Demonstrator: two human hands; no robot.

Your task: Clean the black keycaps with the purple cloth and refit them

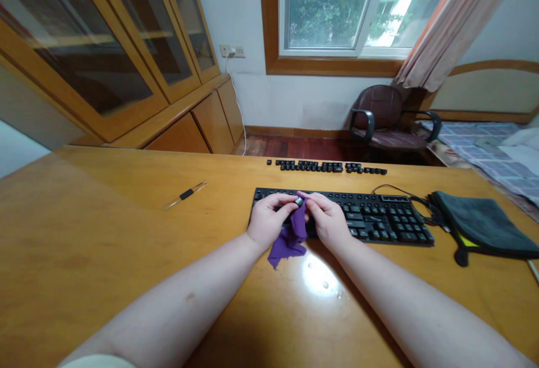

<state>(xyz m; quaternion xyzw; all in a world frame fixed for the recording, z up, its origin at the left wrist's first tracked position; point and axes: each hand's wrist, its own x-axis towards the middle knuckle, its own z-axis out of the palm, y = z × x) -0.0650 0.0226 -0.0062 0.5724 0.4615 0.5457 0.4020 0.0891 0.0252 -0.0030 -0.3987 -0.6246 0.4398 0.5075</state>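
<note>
Over a black keyboard [379, 219], my two hands meet close together. Between the thumb and fingers of my left hand [269, 216] is a small dark keycap [298, 201] with a shiny face. My right hand [327, 216] pinches a purple cloth [298, 226] against that keycap. The cloth's loose end drapes down onto the table in front of the keyboard. My hands hide part of the keyboard's left half.
Loose black keycaps [311, 166] lie in rows along the table's far edge. A thin clear tool with a black grip [186, 194] lies at left. At right are a cable [425, 211] and a dark grey cloth pouch [484, 222]. Beyond stands a chair [381, 113].
</note>
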